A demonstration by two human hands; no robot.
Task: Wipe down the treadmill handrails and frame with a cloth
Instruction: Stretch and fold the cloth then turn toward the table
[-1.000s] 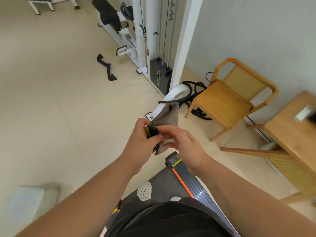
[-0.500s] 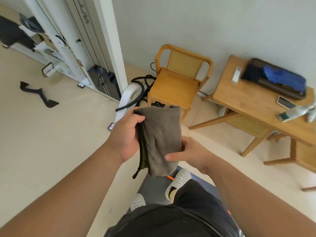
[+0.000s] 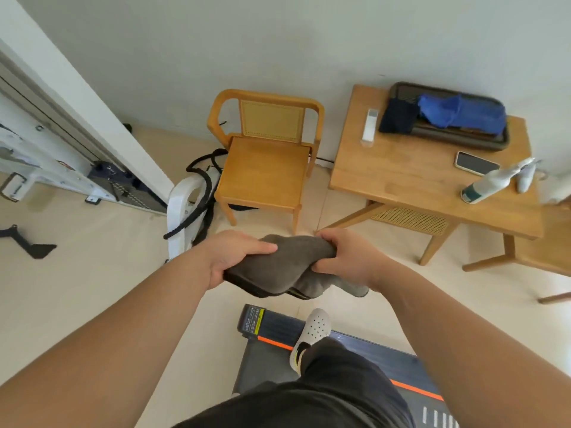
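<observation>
A folded grey-brown cloth (image 3: 287, 267) is held flat in front of me, in mid air above the floor. My left hand (image 3: 231, 254) grips its left end with the thumb on top. My right hand (image 3: 346, 254) is closed on its right end, bunching the fabric. Below the cloth lies the treadmill deck (image 3: 268, 329), dark grey with an orange stripe and a yellow label at its end. My white perforated shoe (image 3: 312, 332) stands on the deck. No handrail is in view.
A wooden chair (image 3: 265, 168) stands against the wall ahead. To its right a wooden table (image 3: 401, 174) carries a dark tray with blue fabric, a white remote, a phone and a spray bottle (image 3: 491, 180). A white weight machine (image 3: 61, 162) and black cables stand at the left.
My view has swung to the right, bringing the table in. The cloth went from upright in my left hand to flat, with both hands now gripping its ends.
</observation>
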